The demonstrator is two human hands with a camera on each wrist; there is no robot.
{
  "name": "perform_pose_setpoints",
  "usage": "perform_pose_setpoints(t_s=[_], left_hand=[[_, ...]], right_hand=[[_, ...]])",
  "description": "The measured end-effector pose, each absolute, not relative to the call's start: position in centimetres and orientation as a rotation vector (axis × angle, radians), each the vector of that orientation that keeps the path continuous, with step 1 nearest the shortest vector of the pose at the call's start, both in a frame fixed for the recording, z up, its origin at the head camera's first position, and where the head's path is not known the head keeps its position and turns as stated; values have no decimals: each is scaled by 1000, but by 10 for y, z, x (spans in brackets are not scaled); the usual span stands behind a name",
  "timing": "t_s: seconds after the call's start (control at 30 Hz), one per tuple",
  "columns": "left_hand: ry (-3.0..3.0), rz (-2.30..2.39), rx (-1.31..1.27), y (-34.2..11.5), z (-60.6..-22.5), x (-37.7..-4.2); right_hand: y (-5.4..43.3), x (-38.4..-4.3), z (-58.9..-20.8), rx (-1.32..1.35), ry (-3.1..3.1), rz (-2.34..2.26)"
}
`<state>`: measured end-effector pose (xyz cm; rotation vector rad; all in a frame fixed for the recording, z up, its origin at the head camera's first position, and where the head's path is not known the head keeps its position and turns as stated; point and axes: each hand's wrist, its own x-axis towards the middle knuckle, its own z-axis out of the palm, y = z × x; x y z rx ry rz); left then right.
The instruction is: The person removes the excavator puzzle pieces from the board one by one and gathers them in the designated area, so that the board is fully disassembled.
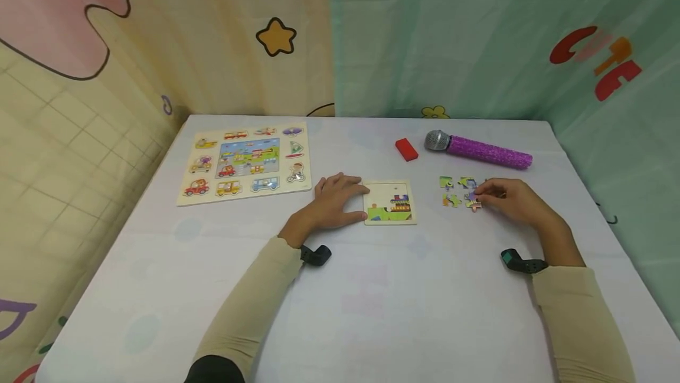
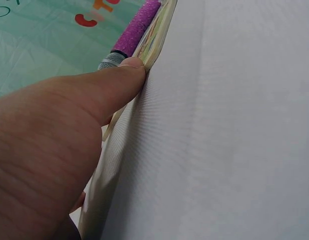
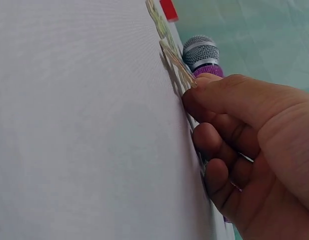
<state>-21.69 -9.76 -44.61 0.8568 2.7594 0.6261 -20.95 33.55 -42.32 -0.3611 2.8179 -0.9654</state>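
A small square puzzle board, partly filled with a colourful picture, lies flat in the middle of the table. My left hand rests at its left side, fingers extended, with the thumb touching the near left corner. In the left wrist view that thumb is against the board's edge. Several loose puzzle pieces lie to the right of the board. Among them, my right hand pinches one puzzle piece between thumb and forefinger, lifted at a tilt. Its other fingers are curled.
A larger puzzle board with vehicle pictures lies at the back left. Behind the pieces are a red block and a purple glittery microphone. Printed curtains hang along the back and sides of the white table.
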Motion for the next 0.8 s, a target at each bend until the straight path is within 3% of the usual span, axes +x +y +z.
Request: perform_pose_setpoints(t_s=[0.4, 0.8], left_hand=[[2755, 638, 854, -98, -445, -217], [2756, 634, 869, -98, -445, -218]], right_hand=[[335, -210, -425, -467, 2874, -932], [333, -210, -427, -406, 2875, -939]])
